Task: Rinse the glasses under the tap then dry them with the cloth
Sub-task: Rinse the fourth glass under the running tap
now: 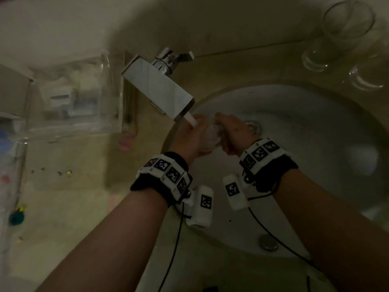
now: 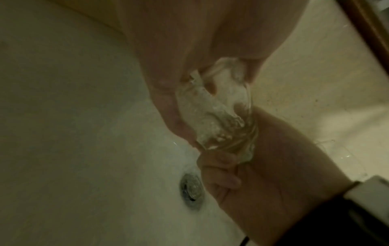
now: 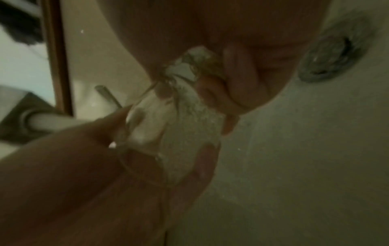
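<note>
A clear wet glass point(image 1: 212, 137) sits between both hands over the white sink point(image 1: 315, 144), right under the water running from the chrome tap point(image 1: 157, 87). My left hand point(image 1: 189, 138) grips one end of the glass point(image 2: 216, 108) with its fingers curled round it. At the other end my right hand point(image 1: 235, 131) holds it, fingers curled against the glass point(image 3: 179, 124). Froth and water cover the glass wall. Two more clear glasses point(image 1: 336, 39) point(image 1: 366, 79) stand on the counter at the far right. No cloth is in view.
The drain point(image 1: 253, 126) lies just beyond my right hand. A clear plastic box point(image 1: 73, 98) with toiletries stands left of the tap on the beige counter. A round metal cap point(image 1: 268, 242) sits on the sink's near rim. Cables hang from both wristbands.
</note>
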`<action>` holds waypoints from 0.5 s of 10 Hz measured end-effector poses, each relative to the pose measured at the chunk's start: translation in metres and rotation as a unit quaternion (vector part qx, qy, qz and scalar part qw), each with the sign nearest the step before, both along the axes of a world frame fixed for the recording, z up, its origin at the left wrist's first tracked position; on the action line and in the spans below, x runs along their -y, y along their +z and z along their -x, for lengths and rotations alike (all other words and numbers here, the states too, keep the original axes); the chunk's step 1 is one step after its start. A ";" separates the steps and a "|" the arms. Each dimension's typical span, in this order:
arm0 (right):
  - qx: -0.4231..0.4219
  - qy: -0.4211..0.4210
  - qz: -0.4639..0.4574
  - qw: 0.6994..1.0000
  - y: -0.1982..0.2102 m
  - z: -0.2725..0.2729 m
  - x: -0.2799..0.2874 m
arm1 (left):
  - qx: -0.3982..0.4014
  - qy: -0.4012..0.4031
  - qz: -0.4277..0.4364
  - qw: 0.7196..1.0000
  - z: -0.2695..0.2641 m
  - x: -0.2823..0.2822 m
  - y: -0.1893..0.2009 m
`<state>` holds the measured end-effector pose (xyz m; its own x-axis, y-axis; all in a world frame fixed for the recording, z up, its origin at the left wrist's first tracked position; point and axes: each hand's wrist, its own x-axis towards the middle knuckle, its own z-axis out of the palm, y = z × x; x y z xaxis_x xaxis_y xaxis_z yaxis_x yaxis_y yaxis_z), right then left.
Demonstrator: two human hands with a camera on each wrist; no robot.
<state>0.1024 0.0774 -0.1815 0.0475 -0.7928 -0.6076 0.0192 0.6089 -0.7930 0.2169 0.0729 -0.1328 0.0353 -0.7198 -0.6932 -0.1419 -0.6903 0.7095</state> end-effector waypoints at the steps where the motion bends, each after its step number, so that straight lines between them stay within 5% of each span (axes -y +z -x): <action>1: -0.067 0.029 0.066 0.995 0.006 -0.006 -0.006 | -0.028 0.038 -0.086 0.995 0.002 0.003 0.003; 2: -0.077 -0.015 0.075 0.994 0.009 -0.007 -0.008 | -0.088 0.040 -0.120 0.988 0.000 0.002 0.010; 3: 0.005 -0.033 0.078 0.996 0.021 -0.005 -0.009 | -0.082 0.019 -0.086 0.993 0.000 0.003 0.018; 4: 0.020 -0.070 -0.006 0.997 0.034 -0.003 -0.002 | -0.061 -0.001 -0.028 0.998 0.002 -0.002 0.026; 5: -0.035 -0.006 -0.091 0.995 0.049 -0.004 0.002 | -0.056 -0.003 -0.001 0.998 -0.001 -0.006 0.028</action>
<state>0.1068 0.0755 -0.1321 -0.0090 -0.6693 -0.7429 -0.0242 0.7429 -0.6690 0.2178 0.0792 -0.1044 -0.0465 -0.7185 -0.6939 -0.0649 -0.6910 0.7199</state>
